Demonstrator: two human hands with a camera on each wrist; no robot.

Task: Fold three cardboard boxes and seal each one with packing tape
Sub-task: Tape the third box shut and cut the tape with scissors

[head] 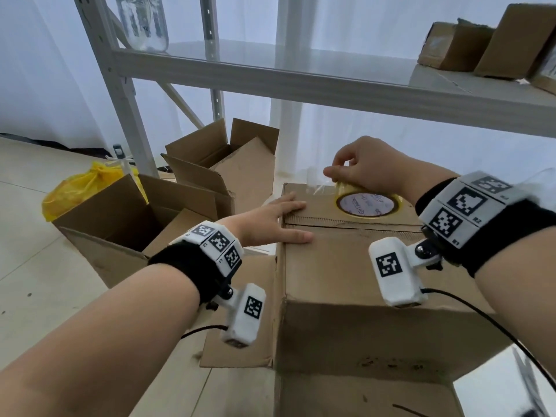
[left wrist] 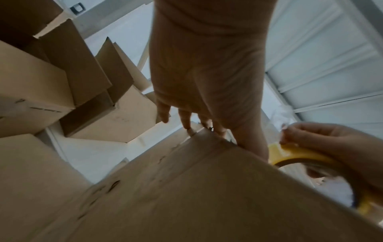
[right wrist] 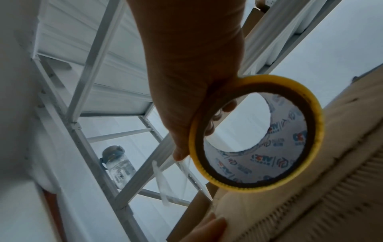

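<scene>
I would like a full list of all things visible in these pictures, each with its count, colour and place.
closed box: one, brown, directly in front, flaps shut, seam untaped
tape roll: one, yellow edge, printed core, above the closed box's far side
loose tape end: one, clear, hanging from the roll
open boxes: two, brown, on the floor to the left, flaps up
plastic bag: one, yellow, behind the left open box
shelf rack: one, grey-white metal, behind
bottle: one, clear, on the shelf, left
shelf boxes: at least two, brown, on the shelf, right
left hand: flat on the closed box's flaps
right hand: grip on the tape roll
</scene>
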